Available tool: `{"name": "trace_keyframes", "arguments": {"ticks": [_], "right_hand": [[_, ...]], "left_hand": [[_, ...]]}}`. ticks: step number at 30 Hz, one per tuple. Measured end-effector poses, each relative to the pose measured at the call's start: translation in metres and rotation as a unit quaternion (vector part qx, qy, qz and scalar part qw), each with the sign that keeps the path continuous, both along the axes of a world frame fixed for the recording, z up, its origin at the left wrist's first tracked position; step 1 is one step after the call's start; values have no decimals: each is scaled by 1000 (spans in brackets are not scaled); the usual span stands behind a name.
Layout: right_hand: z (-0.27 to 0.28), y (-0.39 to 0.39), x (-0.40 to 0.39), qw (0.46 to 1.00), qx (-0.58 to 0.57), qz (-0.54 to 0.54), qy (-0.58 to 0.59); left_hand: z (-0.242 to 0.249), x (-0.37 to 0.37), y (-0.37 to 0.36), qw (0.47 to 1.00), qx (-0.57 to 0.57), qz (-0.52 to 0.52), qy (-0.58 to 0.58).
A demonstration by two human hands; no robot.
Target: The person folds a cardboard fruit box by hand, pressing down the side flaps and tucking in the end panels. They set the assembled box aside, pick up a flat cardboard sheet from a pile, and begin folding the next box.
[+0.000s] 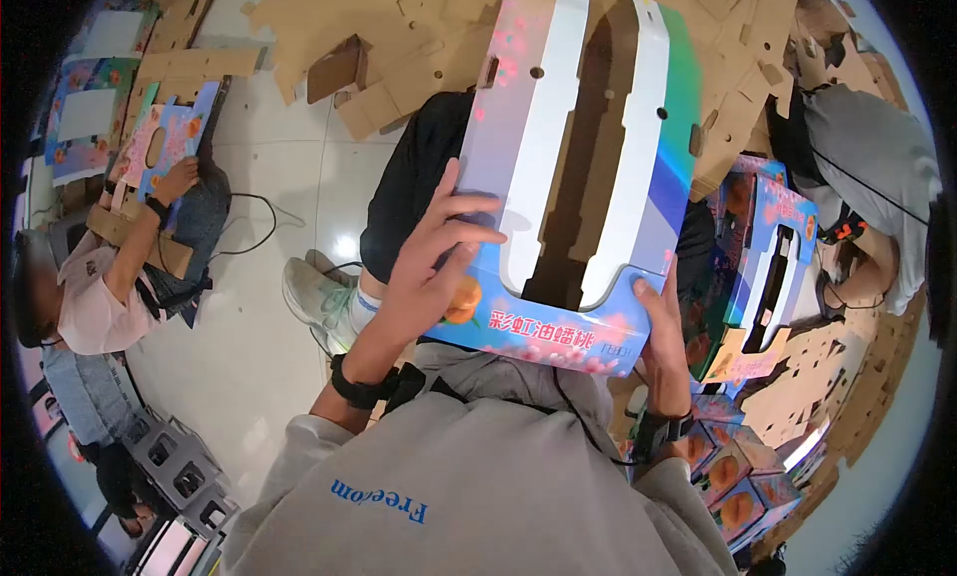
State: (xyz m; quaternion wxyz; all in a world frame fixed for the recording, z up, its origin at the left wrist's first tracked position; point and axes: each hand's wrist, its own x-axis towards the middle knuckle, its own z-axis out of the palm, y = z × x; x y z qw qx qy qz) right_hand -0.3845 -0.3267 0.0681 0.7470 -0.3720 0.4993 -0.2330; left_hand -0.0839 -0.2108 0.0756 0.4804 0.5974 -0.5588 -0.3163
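A printed cardboard fruit box [558, 329], blue and pink with Chinese lettering and a peach picture, rests on my lap. Two white flaps run along its top, and between them a long gap shows the brown inside. My left hand [434, 252] lies against the box's left side near the front corner, its fingers stretched out and apart. At the front right corner, my right hand [660, 322] grips the box, thumb on the printed face and the other fingers mostly hidden behind the side.
Flattened brown cardboard [399, 38] covers the floor ahead. Finished-looking boxes [758, 267] stand at the right, with smaller peach-printed boxes [738, 476] below. A co-worker [110, 277] handles printed cardboard at the left; another person [867, 167] sits at the right. Grey crates [179, 466] stand lower left.
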Motion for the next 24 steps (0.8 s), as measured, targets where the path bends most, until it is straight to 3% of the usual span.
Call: {"name": "trace_keyframes", "arguments": {"ticks": [2, 6, 9, 12, 15, 19, 23, 24], "right_hand": [[0, -4, 2, 999, -25, 20, -16], [-20, -12, 23, 999, -22, 39, -20], [-19, -16, 32, 999, 0, 18, -35], [-15, -16, 29, 1000, 5, 23, -20], [-21, -12, 29, 1000, -4, -5, -6], [-25, -9, 27, 999, 34, -29, -26], [-20, -8, 32, 998, 32, -43, -25], [-21, -8, 31, 998, 34, -43, -27]], "left_hand": [[-3, 9, 3, 999, -35, -5, 28], [-10, 9, -5, 982, 22, 150, 111], [-17, 3, -5, 949, 149, 201, 194], [-9, -3, 0, 937, 233, 210, 154], [9, -9, 2, 966, 117, 120, 196], [17, 0, 9, 996, 81, 37, 2], [21, -6, 8, 985, 70, 46, 150], [25, -7, 8, 986, 80, 34, 143]]}}
